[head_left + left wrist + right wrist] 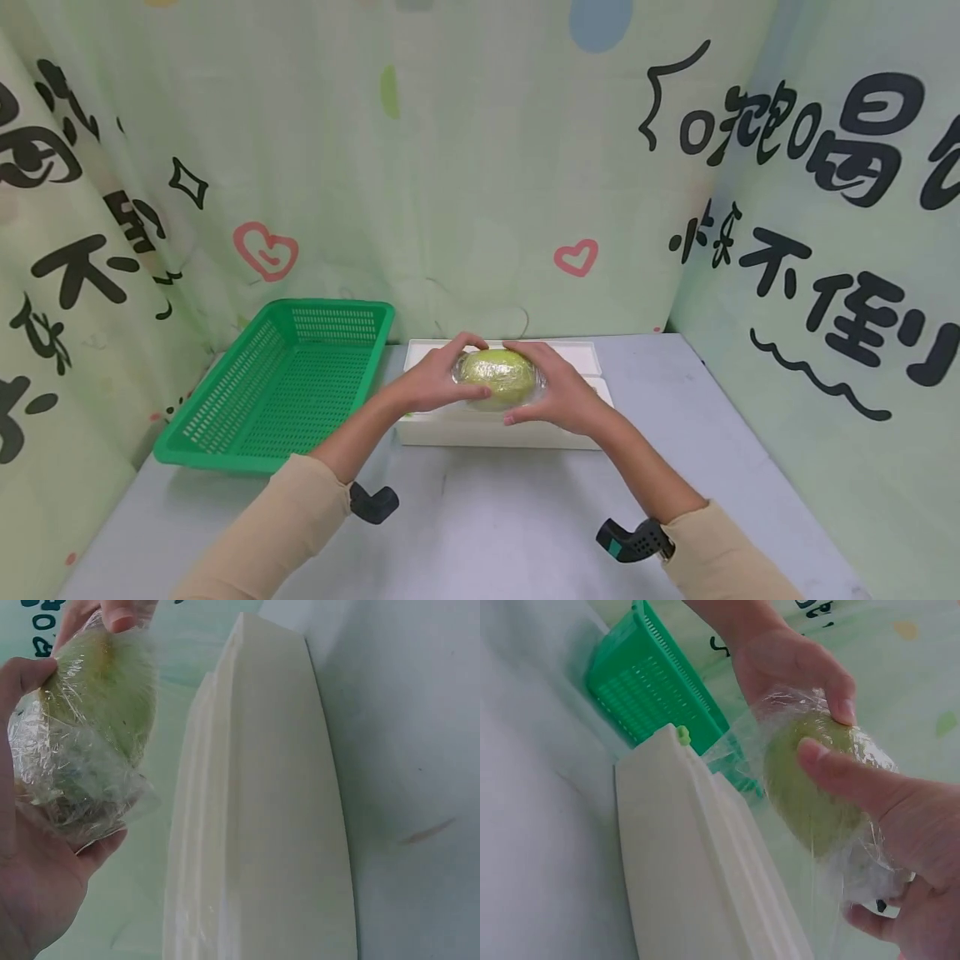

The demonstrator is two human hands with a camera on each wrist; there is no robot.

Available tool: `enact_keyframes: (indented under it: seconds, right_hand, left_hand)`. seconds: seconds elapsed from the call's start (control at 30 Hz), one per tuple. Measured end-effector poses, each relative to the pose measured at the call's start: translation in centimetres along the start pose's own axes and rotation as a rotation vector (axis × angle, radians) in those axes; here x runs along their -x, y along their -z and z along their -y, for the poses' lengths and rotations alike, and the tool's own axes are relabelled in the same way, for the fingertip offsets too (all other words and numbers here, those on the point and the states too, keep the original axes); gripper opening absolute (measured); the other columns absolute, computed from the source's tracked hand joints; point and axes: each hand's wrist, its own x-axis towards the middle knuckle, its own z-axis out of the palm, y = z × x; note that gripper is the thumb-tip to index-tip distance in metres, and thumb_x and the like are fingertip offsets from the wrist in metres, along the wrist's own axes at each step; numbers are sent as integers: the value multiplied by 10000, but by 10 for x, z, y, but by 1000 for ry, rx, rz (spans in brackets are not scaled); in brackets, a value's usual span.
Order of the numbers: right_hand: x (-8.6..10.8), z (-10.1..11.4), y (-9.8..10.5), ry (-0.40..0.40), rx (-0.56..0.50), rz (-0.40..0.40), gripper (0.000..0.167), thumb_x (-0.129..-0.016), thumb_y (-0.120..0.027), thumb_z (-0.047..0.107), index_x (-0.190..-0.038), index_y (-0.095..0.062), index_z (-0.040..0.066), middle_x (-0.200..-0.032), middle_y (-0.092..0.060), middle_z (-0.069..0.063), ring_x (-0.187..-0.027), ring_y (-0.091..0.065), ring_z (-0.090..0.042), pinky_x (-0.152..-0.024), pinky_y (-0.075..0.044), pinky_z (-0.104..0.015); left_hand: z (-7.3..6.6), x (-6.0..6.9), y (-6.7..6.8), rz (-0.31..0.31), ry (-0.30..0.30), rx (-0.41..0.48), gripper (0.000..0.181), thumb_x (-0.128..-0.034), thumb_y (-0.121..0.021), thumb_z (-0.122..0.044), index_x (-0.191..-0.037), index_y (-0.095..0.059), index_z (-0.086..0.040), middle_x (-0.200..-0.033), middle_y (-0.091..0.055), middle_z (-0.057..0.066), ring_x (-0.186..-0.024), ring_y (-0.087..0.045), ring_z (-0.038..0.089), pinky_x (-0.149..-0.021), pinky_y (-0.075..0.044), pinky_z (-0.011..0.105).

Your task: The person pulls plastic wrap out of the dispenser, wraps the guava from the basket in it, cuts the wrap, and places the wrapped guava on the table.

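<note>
A yellow-green oval fruit (497,377), mango-like in shape, is wrapped in clear cling film and held up between both hands above a long white box. My left hand (437,379) grips its left end, thumb in front and fingers behind. From the other side my right hand (564,390) grips the right end in the same way. Loose, crinkled cling film (82,787) bunches at the end by the left palm in the left wrist view. In the right wrist view, film (739,742) also stretches out from the fruit near the left hand.
Behind and below the hands lies the white box (498,433), with a small green piece (683,735) on its edge. A green plastic basket (273,462) stands to the left on the pale table (480,525). Printed curtains (465,167) enclose the back and sides.
</note>
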Motion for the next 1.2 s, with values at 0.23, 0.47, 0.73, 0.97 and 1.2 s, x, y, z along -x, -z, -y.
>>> enact_keyframes:
  seconds: [0.23,0.47,0.73,0.97,1.2]
  right_hand:
    - [5,-12,-12,-76,14,23,842,-684,-874,343,-1404,-472,173,-1395,-533,-70,-1211,-529,-264,-961,-499,-470]
    - [10,-23,-21,-104,10,82,834,-711,-831,449,-1412,-466,181,-1382,-557,-45,-1197,-557,-236,-958,-499,-454]
    - [12,-28,-24,-148,16,85,844,-726,-796,512,-1415,-412,213,-1301,-591,-45,-1117,-586,-205,-911,-515,-425]
    - [14,-33,-28,-69,73,110,1007,-628,-909,296,-1457,-360,133,-1416,-505,-64,-1251,-515,-256,-1019,-452,-487]
    - [15,-38,-39,-2,239,-11,858,-676,-852,37,-1406,-414,135,-1337,-567,-59,-1226,-553,-263,-1017,-470,-482]
  left_hand:
    - [9,2,-7,39,10,-74,584,-857,-641,-516,-1353,-489,-249,-1172,-640,-20,-1039,-586,153,-873,-506,370]
    - [11,10,-16,31,-182,-165,839,-729,-819,-453,-1427,-438,-185,-1425,-509,-20,-1271,-500,173,-1042,-452,413]
    - [16,14,-31,10,-207,-339,994,-682,-877,-347,-1478,-311,-164,-1462,-448,8,-1318,-457,172,-1084,-432,383]
    - [21,15,-36,-43,-239,-341,842,-722,-855,-243,-1410,-380,-142,-1395,-491,17,-1256,-484,159,-1063,-450,348]
    - [19,15,-41,-64,-245,-339,836,-721,-860,-229,-1401,-381,-147,-1398,-470,21,-1256,-476,166,-1058,-456,349]
